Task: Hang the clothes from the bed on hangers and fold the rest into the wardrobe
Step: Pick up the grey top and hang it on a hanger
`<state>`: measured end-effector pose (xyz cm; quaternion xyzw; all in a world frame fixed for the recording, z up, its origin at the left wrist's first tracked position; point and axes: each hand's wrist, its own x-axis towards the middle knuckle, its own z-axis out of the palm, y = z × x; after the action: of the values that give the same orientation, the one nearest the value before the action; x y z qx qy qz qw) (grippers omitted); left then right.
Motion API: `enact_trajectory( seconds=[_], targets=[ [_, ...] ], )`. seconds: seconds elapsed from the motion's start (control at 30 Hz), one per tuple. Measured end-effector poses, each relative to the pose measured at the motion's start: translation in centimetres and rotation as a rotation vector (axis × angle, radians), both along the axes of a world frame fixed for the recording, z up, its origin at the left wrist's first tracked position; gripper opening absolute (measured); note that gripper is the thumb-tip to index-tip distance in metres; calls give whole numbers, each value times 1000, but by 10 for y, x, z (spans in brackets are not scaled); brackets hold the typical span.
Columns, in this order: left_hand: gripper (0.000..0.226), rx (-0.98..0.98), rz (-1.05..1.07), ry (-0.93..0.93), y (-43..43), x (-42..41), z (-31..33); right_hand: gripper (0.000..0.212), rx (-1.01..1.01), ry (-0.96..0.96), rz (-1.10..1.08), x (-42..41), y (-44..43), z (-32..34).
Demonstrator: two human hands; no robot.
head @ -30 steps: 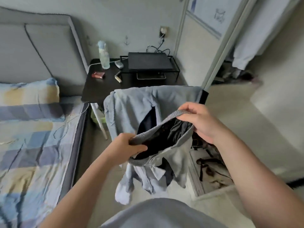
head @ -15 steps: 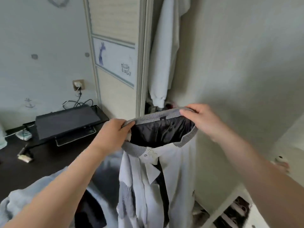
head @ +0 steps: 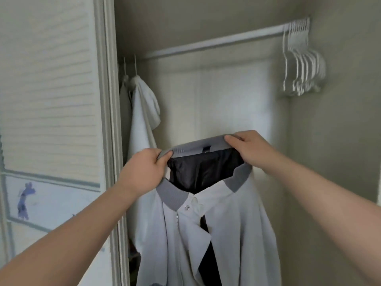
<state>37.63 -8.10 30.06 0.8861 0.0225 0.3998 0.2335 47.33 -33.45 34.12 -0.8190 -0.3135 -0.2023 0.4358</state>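
Observation:
I hold a light grey jacket (head: 226,228) with a darker ribbed collar and black lining up in front of the open wardrobe. My left hand (head: 144,168) grips the collar on its left side. My right hand (head: 247,145) grips the collar on its right side, a little higher. The jacket hangs down open between my arms. A white rail (head: 216,41) runs across the wardrobe above. Several empty white hangers (head: 303,60) are bunched at the rail's right end.
Two pale garments (head: 142,112) hang on hangers at the rail's left end, just behind the sliding door (head: 51,100) with its slatted panel. The wardrobe's pale back wall (head: 226,96) lies behind the jacket.
My view has swung up and right from the bedside table into the wardrobe. Both hands have lifted the jacket higher by its collar, and the rail and hangers have come into sight.

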Motion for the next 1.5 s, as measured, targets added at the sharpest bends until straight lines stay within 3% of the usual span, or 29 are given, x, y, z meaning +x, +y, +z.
enact_trajectory(
  seconds=[0.17, 0.37, 0.67, 0.73, 0.83, 0.93, 1.2, 1.5],
  targets=[
    [54, -42, -92, -86, -3, 59, 83, 48, -63, -136, -148, 37, -6, 83],
    [55, 87, -36, -192, -20, 108, 166, 44, -281, -266, -357, 68, -15, 155],
    [39, 281, 117, -231, -78, 150, 266, 12, -580, -520, -814, 92, -27, 208],
    [31, 342, 159, -204, -90, 159, 276, 5, -622, -627, -967, 98, -30, 210],
    [18, 420, 216, -173, -104, 171, 281, 36, -663, -717, -1194, 111, -39, 217],
    [16, 462, 234, -155, -110, 183, 279, 43, -661, -667, -1307, 122, -49, 219],
    [31, 420, 238, -102, -98, 193, 278, 32, -626, -650, -1360, 139, -63, 229],
    [23, 439, 262, -132, -83, 177, 276, 38, -608, -602, -1390, 149, -81, 228]
  ],
)
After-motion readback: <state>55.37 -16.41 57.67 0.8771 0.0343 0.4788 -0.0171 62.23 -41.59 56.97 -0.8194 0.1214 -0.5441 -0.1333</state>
